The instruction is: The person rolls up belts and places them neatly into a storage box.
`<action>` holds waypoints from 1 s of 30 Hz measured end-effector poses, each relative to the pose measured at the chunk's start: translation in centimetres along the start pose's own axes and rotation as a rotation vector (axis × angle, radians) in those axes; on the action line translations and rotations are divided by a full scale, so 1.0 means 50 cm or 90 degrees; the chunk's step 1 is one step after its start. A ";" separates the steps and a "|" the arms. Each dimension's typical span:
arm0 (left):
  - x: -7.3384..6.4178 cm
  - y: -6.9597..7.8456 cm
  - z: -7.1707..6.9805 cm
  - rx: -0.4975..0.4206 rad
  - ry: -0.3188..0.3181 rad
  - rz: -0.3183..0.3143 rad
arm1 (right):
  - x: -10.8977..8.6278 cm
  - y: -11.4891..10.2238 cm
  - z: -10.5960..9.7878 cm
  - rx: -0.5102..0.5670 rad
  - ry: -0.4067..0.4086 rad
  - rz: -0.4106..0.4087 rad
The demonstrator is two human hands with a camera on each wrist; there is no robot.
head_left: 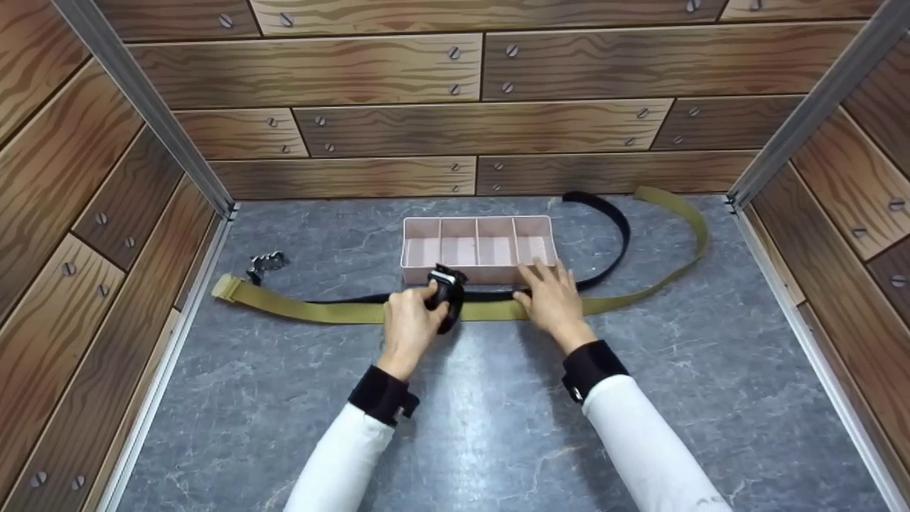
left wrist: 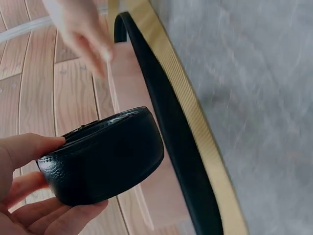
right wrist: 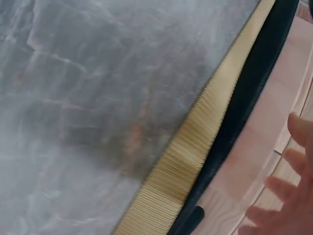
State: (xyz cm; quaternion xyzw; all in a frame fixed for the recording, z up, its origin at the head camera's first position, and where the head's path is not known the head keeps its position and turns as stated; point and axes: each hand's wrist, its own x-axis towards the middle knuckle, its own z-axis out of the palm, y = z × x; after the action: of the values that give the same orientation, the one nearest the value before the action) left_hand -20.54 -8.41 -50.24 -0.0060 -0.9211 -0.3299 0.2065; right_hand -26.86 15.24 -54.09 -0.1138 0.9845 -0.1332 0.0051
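My left hand (head_left: 409, 317) pinches a glossy black coiled strap (left wrist: 110, 156), which looks like a rolled-up belt with a silvery piece on top. It is held in front of a pale pink box (head_left: 478, 274). My right hand (head_left: 556, 300) has its fingers spread near the box's front right corner; I cannot tell whether they touch it. Below both hands an olive webbing belt (head_left: 334, 313) runs across the surface, curving back at the right. Alongside it lies a black belt (head_left: 617, 256), its far end curled up behind the box's right side.
Four-sided and divided into several compartments, the box stands near the back wall. A shiny metal buckle (head_left: 267, 262) lies at the left by the olive belt's end. Wood-patterned walls (head_left: 384, 71) with metal edge rails (head_left: 170, 355) bound the grey marbled surface (head_left: 483, 427).
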 end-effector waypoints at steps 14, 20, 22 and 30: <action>0.111 -0.009 0.004 0.044 0.040 -0.001 | -0.028 0.004 -0.004 0.003 0.042 -0.082; 0.145 -0.022 0.035 0.116 0.053 -0.014 | -0.032 0.006 -0.005 -0.001 0.036 -0.086; 0.153 -0.031 0.046 0.143 0.051 -0.017 | -0.032 0.006 -0.005 -0.003 0.032 -0.086; 0.175 -0.052 0.072 0.167 0.035 -0.049 | -0.026 -0.001 -0.007 -0.005 0.004 -0.071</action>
State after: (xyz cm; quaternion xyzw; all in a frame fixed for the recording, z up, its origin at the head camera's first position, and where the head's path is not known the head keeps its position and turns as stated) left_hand -30.27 -9.34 -50.97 0.0656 -0.9500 -0.2141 0.2174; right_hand -25.62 15.57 -53.75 -0.1677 0.9773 -0.1295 -0.0061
